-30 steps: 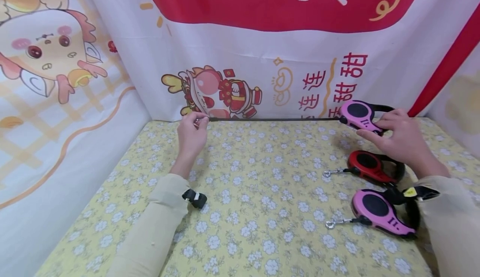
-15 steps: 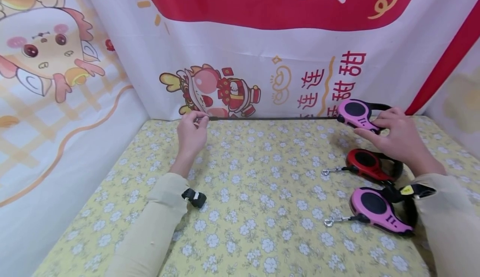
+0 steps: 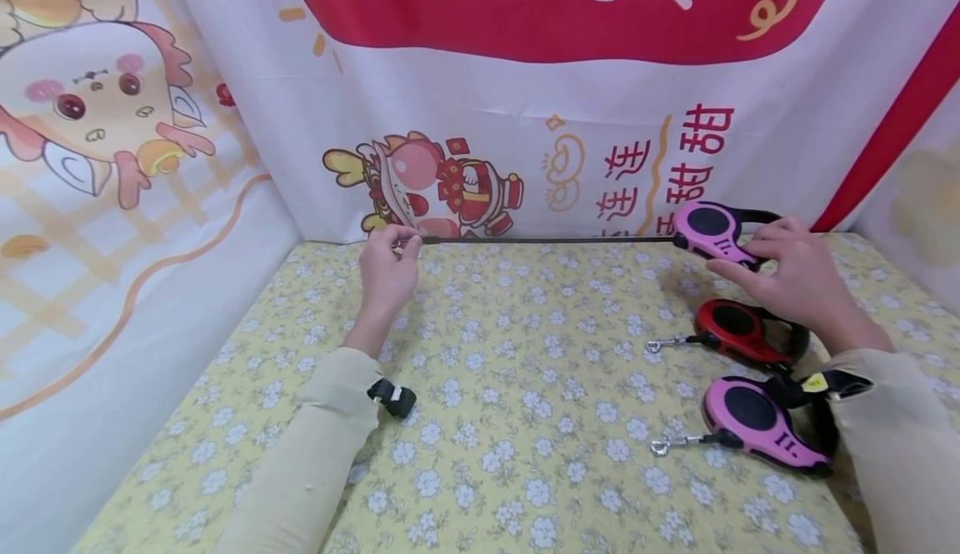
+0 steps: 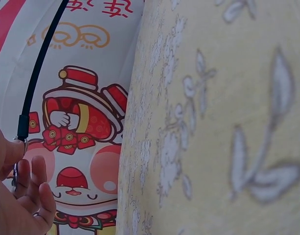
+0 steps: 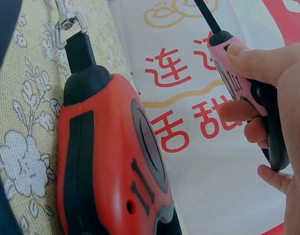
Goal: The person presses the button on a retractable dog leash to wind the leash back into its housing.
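Observation:
My right hand [image 3: 798,275] grips a pink retractable dog leash [image 3: 707,221] at the back right; in the right wrist view the thumb lies on the pink case [image 5: 238,81]. From the case a black leash strap [image 3: 555,240] runs out straight and taut to the left. At its far end my left hand [image 3: 390,267] pinches the metal clip [image 4: 15,174], mostly covered by the fingers. Below the right hand lies a red retractable leash [image 3: 731,327], and nearer the front a second pink leash [image 3: 750,412], both with silver clips pointing left.
A yellow flowered cloth [image 3: 525,421] covers the table. Behind it hangs a white printed curtain [image 3: 487,87] with red shapes, and another patterned curtain [image 3: 150,246] closes the left side. The right forearm [image 3: 892,446] passes close beside the two lying leashes.
Both hands keep their holds, and the strap stays stretched at about the same length. Only a slight shift of the whole head view shows.

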Available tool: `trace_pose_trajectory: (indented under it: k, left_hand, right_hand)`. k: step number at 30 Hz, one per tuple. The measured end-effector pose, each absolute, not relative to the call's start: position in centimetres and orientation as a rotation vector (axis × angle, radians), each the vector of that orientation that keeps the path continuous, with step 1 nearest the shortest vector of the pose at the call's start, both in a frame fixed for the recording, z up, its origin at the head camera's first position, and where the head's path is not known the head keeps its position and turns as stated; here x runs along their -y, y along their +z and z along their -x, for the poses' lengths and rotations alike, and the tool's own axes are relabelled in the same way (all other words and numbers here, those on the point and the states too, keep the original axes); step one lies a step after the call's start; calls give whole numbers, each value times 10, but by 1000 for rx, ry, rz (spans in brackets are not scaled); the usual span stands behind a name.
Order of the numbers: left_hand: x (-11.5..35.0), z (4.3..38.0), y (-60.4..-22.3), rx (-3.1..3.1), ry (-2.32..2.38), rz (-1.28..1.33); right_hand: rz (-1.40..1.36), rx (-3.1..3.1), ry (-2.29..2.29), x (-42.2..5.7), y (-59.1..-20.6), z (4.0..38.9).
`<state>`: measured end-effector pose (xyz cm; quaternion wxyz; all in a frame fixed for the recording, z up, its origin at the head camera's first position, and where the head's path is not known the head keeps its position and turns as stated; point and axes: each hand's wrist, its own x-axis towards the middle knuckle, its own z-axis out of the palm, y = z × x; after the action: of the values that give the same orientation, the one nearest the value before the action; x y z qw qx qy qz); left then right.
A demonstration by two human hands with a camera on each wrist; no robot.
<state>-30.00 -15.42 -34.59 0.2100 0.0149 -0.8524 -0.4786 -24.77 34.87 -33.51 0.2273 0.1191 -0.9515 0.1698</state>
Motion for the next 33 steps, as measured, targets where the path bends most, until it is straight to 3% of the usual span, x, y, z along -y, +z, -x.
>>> trace_pose_trajectory:
  k: [33]
  left_hand:
    - [149, 301, -347, 2420, -1329, -50]
  right_hand:
    - [-353, 2638, 478, -344, -336, 248]
